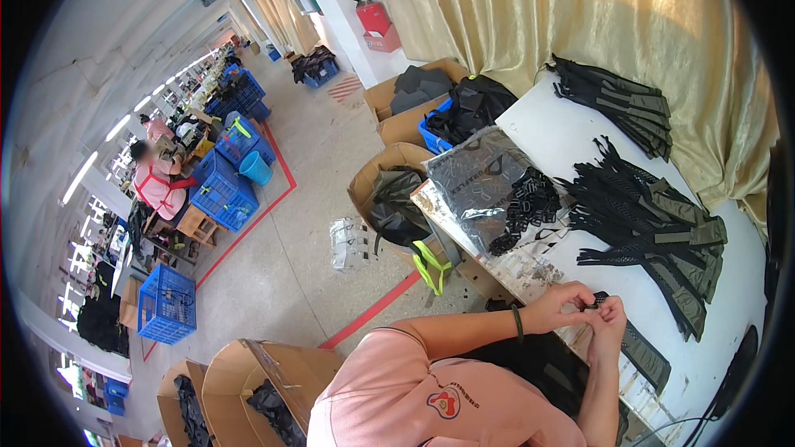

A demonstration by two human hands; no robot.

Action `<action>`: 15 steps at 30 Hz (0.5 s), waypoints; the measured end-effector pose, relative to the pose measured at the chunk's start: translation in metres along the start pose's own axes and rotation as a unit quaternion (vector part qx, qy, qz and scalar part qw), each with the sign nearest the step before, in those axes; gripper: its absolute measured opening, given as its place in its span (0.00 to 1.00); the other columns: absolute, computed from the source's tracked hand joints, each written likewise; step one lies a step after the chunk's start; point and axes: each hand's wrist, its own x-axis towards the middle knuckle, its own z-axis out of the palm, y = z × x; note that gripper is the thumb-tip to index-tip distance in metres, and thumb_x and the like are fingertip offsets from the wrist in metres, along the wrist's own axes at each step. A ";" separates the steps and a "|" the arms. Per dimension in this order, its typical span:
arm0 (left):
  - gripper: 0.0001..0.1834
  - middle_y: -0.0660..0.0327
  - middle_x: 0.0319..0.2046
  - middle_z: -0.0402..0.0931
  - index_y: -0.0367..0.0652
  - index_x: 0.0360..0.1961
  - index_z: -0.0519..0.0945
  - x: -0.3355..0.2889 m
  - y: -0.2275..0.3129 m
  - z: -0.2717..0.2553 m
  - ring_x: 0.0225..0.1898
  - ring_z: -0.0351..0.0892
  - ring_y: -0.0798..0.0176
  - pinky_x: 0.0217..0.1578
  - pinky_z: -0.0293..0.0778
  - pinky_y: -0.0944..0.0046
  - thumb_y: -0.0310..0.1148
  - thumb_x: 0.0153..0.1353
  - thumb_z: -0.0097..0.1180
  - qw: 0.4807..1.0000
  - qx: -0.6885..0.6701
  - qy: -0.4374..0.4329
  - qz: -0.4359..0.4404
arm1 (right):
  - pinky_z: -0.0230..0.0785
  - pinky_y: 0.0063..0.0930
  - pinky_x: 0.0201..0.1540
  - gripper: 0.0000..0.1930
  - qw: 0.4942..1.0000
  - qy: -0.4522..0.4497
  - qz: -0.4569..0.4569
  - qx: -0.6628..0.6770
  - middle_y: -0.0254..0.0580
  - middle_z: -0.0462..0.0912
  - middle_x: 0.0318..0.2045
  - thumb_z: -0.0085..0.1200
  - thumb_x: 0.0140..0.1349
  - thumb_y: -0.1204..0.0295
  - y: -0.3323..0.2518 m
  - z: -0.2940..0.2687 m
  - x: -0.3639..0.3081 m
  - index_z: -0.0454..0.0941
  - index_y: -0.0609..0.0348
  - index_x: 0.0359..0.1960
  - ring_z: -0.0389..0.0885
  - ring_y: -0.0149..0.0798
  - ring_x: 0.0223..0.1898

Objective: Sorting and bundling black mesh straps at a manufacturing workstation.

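My left hand (561,306), with a dark band on its wrist, is closed in a pinch at the table's near edge. My right hand (611,319) meets it, fingers bent and pressed together. Between the fingertips shows a small black piece (598,300), which looks like a strap end; a buckle in it cannot be made out. Beside my right hand lies a grey-green and black strap (644,358); whether it joins the held piece is hidden. Farther up the table are loose black buckles (532,203), partly under a clear plastic bag (480,178).
Fanned piles of black mesh straps (654,223) and more straps (617,106) cover parts of the white table (530,120). Cardboard boxes (389,153) and a blue crate (432,134) stand beyond its left edge. Another person (157,182) sits far left by blue crates (224,190).
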 end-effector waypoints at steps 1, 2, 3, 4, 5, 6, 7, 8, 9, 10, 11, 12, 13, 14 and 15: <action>0.16 0.59 0.42 0.72 0.39 0.41 0.74 0.001 0.002 0.001 0.44 0.73 0.66 0.43 0.70 0.65 0.27 0.51 0.64 1.000 -0.009 -0.010 0.012 | 0.64 0.13 0.28 0.15 1.000 0.006 -0.007 0.018 0.30 0.70 0.24 0.49 0.46 0.91 -0.002 0.004 -0.002 0.64 0.56 0.29 0.68 0.23 0.23; 0.19 0.59 0.44 0.70 0.39 0.42 0.73 0.001 0.003 0.002 0.46 0.72 0.66 0.44 0.70 0.65 0.26 0.49 0.65 0.999 -0.018 -0.020 0.023 | 0.65 0.14 0.28 0.15 0.999 0.013 -0.015 0.037 0.30 0.70 0.25 0.49 0.47 0.91 -0.003 0.006 -0.003 0.63 0.55 0.29 0.69 0.23 0.24; 0.19 0.59 0.44 0.70 0.39 0.42 0.73 0.002 0.003 0.002 0.46 0.72 0.66 0.44 0.70 0.65 0.26 0.49 0.65 0.999 -0.019 -0.020 0.024 | 0.65 0.14 0.28 0.15 0.999 0.013 -0.016 0.037 0.30 0.70 0.25 0.49 0.47 0.91 -0.004 0.005 -0.004 0.63 0.55 0.29 0.69 0.23 0.24; 0.19 0.60 0.44 0.69 0.40 0.42 0.73 0.002 0.002 0.001 0.45 0.71 0.66 0.44 0.69 0.66 0.27 0.49 0.65 1.000 -0.016 -0.023 0.013 | 0.65 0.14 0.28 0.15 0.999 0.010 -0.007 0.041 0.30 0.70 0.25 0.49 0.48 0.91 -0.004 0.004 -0.003 0.63 0.55 0.30 0.70 0.23 0.25; 0.20 0.61 0.43 0.69 0.40 0.43 0.72 0.003 0.002 0.001 0.44 0.71 0.66 0.44 0.69 0.66 0.27 0.48 0.66 1.000 -0.013 -0.026 0.003 | 0.66 0.14 0.28 0.15 0.999 0.006 0.001 0.045 0.29 0.70 0.25 0.49 0.48 0.91 -0.005 0.003 -0.003 0.63 0.55 0.30 0.70 0.23 0.26; 0.20 0.61 0.43 0.69 0.40 0.43 0.72 0.003 0.000 0.001 0.44 0.71 0.66 0.44 0.69 0.66 0.27 0.48 0.66 1.000 -0.013 -0.025 0.002 | 0.66 0.14 0.28 0.15 0.999 0.006 0.002 0.045 0.29 0.70 0.25 0.49 0.48 0.91 -0.005 0.003 -0.003 0.63 0.55 0.30 0.70 0.23 0.26; 0.20 0.61 0.42 0.68 0.40 0.42 0.72 0.004 -0.001 0.002 0.43 0.70 0.66 0.44 0.69 0.67 0.26 0.48 0.66 1.000 -0.006 -0.021 0.008 | 0.66 0.14 0.28 0.15 0.999 0.001 0.001 0.039 0.30 0.70 0.26 0.49 0.49 0.91 -0.006 0.003 -0.004 0.64 0.55 0.31 0.71 0.23 0.27; 0.19 0.61 0.41 0.68 0.41 0.42 0.72 0.004 -0.004 0.002 0.42 0.70 0.67 0.43 0.69 0.67 0.26 0.49 0.65 1.000 0.002 -0.017 0.014 | 0.67 0.14 0.29 0.15 0.999 -0.004 0.000 0.032 0.30 0.70 0.26 0.48 0.50 0.90 -0.007 0.003 -0.005 0.64 0.56 0.32 0.71 0.23 0.28; 0.19 0.61 0.41 0.68 0.41 0.42 0.72 0.005 -0.007 0.002 0.42 0.70 0.67 0.43 0.69 0.67 0.26 0.49 0.65 1.000 0.001 -0.018 0.015 | 0.67 0.14 0.29 0.15 0.999 -0.003 -0.001 0.032 0.30 0.70 0.26 0.48 0.50 0.90 -0.011 0.005 -0.007 0.64 0.56 0.32 0.71 0.23 0.28; 0.18 0.62 0.40 0.68 0.41 0.41 0.73 0.006 -0.008 0.001 0.41 0.70 0.67 0.43 0.69 0.68 0.25 0.49 0.65 1.000 -0.007 -0.016 0.014 | 0.68 0.14 0.29 0.14 1.000 -0.012 -0.005 0.023 0.30 0.71 0.27 0.48 0.51 0.90 -0.018 0.010 -0.009 0.65 0.56 0.34 0.72 0.23 0.28; 0.17 0.62 0.40 0.68 0.41 0.41 0.73 0.007 -0.010 0.000 0.41 0.70 0.67 0.42 0.69 0.68 0.25 0.49 0.64 1.000 -0.015 -0.014 0.012 | 0.68 0.14 0.29 0.14 1.000 -0.022 -0.009 0.015 0.30 0.71 0.28 0.48 0.52 0.90 -0.022 0.012 -0.010 0.66 0.57 0.36 0.72 0.23 0.28; 0.17 0.62 0.40 0.68 0.41 0.41 0.73 0.007 -0.011 -0.001 0.41 0.70 0.67 0.42 0.69 0.68 0.25 0.49 0.64 1.000 -0.015 -0.013 0.012 | 0.68 0.14 0.29 0.14 1.000 -0.022 -0.009 0.015 0.30 0.71 0.28 0.48 0.52 0.90 -0.023 0.011 -0.010 0.66 0.57 0.36 0.72 0.23 0.28; 0.15 0.62 0.39 0.69 0.41 0.38 0.74 0.008 -0.009 -0.002 0.40 0.70 0.67 0.42 0.69 0.68 0.24 0.49 0.64 1.000 -0.011 -0.013 0.012 | 0.69 0.14 0.31 0.14 1.000 -0.001 -0.003 0.007 0.31 0.71 0.29 0.48 0.52 0.89 -0.024 0.010 -0.011 0.66 0.57 0.37 0.72 0.23 0.29; 0.13 0.62 0.38 0.69 0.41 0.36 0.75 0.008 -0.007 -0.004 0.40 0.70 0.67 0.41 0.69 0.68 0.24 0.49 0.63 1.000 -0.006 -0.012 0.011 | 0.70 0.15 0.32 0.14 1.000 0.019 0.004 -0.001 0.31 0.72 0.30 0.47 0.53 0.89 -0.024 0.008 -0.011 0.66 0.57 0.38 0.73 0.23 0.29; 0.13 0.62 0.38 0.69 0.41 0.36 0.75 0.008 -0.005 -0.005 0.40 0.70 0.67 0.41 0.69 0.68 0.24 0.49 0.63 1.000 -0.006 -0.013 0.011 | 0.70 0.15 0.32 0.14 1.000 0.020 0.003 0.000 0.31 0.72 0.30 0.47 0.53 0.89 -0.022 0.005 -0.010 0.66 0.57 0.38 0.73 0.23 0.29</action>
